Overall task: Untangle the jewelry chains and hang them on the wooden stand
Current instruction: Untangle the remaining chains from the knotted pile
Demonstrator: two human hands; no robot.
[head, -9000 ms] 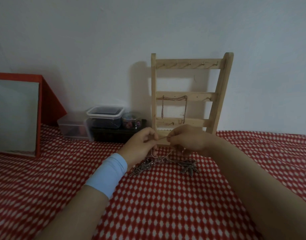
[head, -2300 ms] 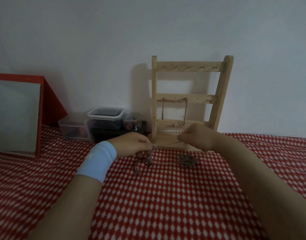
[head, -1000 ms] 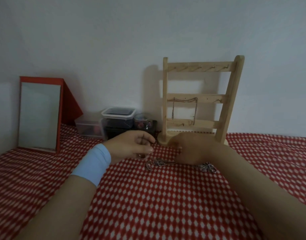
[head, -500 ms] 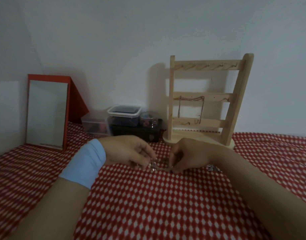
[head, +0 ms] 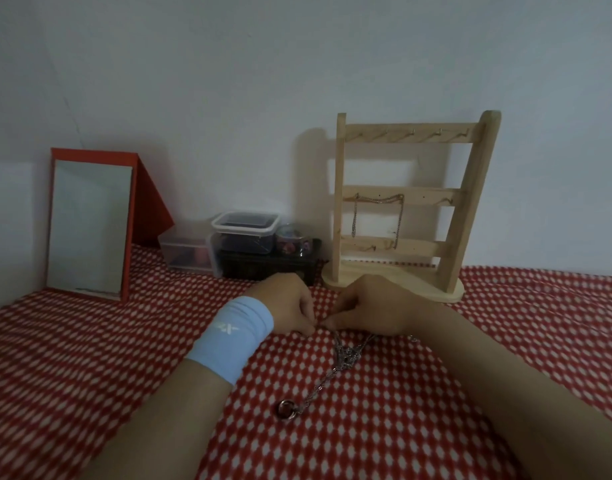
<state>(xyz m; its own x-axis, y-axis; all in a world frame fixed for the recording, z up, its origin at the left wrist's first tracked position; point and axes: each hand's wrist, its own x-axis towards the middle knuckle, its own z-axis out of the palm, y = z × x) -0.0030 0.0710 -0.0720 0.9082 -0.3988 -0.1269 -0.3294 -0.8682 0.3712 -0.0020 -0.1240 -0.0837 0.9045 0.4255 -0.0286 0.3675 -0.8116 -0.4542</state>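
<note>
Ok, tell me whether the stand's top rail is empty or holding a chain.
Empty. The top rail shows only bare hooks; the one hung chain drapes from the second rail.

Red-white checked cloth (head: pixel 401 427), blue wristband (head: pixel 232 337)

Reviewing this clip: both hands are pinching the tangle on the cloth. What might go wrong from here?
1. The left hand and right hand pinch the chains close together; pulling apart may tighten the knot.
2. The pendant lies on the checked cloth and might snag when lifted.
3. The wooden stand sits just behind the hands; a bump could shake off the hung chain.
</note>
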